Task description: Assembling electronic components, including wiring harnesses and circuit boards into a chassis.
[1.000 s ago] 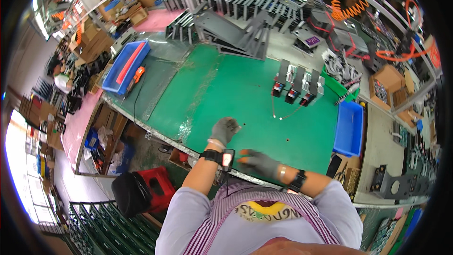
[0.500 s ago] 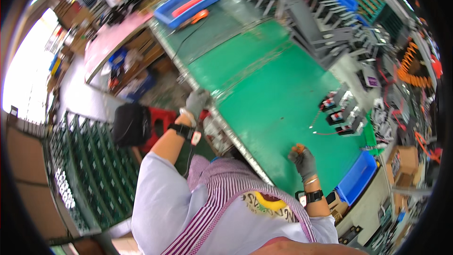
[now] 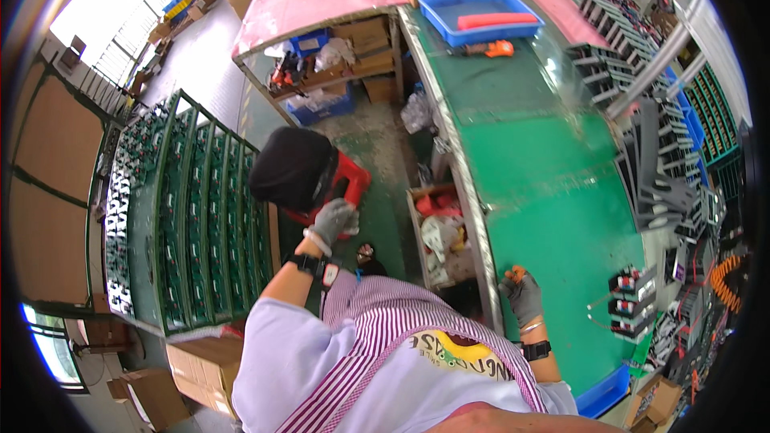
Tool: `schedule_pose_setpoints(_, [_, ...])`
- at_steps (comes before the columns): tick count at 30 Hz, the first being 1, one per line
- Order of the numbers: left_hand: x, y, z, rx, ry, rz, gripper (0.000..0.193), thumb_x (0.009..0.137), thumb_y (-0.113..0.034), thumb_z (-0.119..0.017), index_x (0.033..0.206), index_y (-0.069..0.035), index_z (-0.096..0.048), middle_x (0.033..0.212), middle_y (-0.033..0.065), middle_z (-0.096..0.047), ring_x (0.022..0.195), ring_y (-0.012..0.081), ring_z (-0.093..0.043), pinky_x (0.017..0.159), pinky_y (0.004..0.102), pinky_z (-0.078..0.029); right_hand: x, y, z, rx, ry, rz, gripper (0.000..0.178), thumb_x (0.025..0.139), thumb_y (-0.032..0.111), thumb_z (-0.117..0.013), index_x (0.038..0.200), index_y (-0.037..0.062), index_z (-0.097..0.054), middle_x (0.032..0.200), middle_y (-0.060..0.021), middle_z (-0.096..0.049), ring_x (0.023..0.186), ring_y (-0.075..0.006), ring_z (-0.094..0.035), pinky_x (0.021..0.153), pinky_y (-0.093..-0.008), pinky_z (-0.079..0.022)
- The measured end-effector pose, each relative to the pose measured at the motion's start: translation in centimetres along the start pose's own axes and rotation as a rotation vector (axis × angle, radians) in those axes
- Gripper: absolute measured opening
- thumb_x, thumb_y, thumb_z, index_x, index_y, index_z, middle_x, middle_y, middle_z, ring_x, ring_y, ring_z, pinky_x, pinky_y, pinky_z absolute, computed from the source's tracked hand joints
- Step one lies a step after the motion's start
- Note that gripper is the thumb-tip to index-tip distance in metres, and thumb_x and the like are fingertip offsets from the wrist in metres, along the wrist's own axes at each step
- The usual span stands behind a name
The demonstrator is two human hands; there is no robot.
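Observation:
My left hand (image 3: 331,222), in a grey glove, is held out low beside a red plastic stool (image 3: 350,180). A black cushion-like cover (image 3: 293,164) sits on the stool. In the view the hand overlaps the stool's side; whether it touches is unclear, and its fingertips are too blurred to read. My right hand (image 3: 524,297), also gloved in grey with orange at the fingertips, is at the near edge of the green-topped workbench (image 3: 553,228). Its fingers are curled in, and whatever they may hold is hidden. Several small black-and-grey assemblies (image 3: 630,305) with thin wires stand farther right on the bench.
A green rack (image 3: 180,216) filled with parts stands at left, cardboard boxes (image 3: 200,369) below it. On the bench's far end are a blue tray (image 3: 481,2) and an orange tool (image 3: 497,49). Grey metal brackets (image 3: 642,164) line the right side. A pink-topped table (image 3: 313,2) stands behind.
The view has swung left, bringing the rack and stool nearer the middle. My left hand has gone from beside the bench edge to the stool. My right hand is now closer to the bench edge.

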State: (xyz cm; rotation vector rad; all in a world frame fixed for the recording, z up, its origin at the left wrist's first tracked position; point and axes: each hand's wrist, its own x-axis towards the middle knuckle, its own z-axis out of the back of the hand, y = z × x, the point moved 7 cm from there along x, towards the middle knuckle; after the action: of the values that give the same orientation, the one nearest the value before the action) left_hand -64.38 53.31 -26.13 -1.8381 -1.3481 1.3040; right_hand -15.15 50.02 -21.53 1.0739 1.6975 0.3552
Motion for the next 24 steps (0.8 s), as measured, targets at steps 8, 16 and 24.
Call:
schedule_pose_setpoints(8, [-3.7,-11.1,14.0,0.128,-0.616,0.041,0.014,0.08,-0.011,-0.051,0.092,-0.004,-0.051,0.075,0.0061,-0.055,0.06,0.0157,-0.056,0.054,0.0315,-0.054,8.0,-2.8,-23.2,-0.183,0.257,-0.129,0.019,0.081,0.014,-0.054,0.098,0.0043,-0.055,0.082,-0.0061,-0.06,0.069,-0.0146,-0.059,0.064,-0.0285,-0.05])
schedule_pose_setpoints(16, [3.4,-20.8,18.5,-0.018,-0.536,-0.044,0.012,0.082,-0.009,-0.048,0.092,-0.003,-0.051,0.075,0.0073,-0.055,0.061,0.0163,-0.056,0.056,0.0302,-0.053,14.5,-0.6,-30.4,-0.346,0.217,-0.094,0.022,0.082,0.011,-0.051,0.102,0.0031,-0.052,0.084,-0.0081,-0.06,0.07,-0.0161,-0.059,0.064,-0.0289,-0.051])
schedule_pose_setpoints(24, [17.6,-32.5,15.4,0.13,-0.243,-0.163,0.017,0.084,-0.016,-0.05,0.094,-0.002,-0.053,0.081,0.0083,-0.057,0.069,0.0184,-0.058,0.061,0.0336,-0.052,26.0,5.9,-37.9,-0.31,0.165,-0.132,0.018,0.081,0.01,-0.053,0.099,0.0058,-0.053,0.082,-0.0098,-0.06,0.064,-0.0206,-0.061,0.059,-0.0319,-0.053])
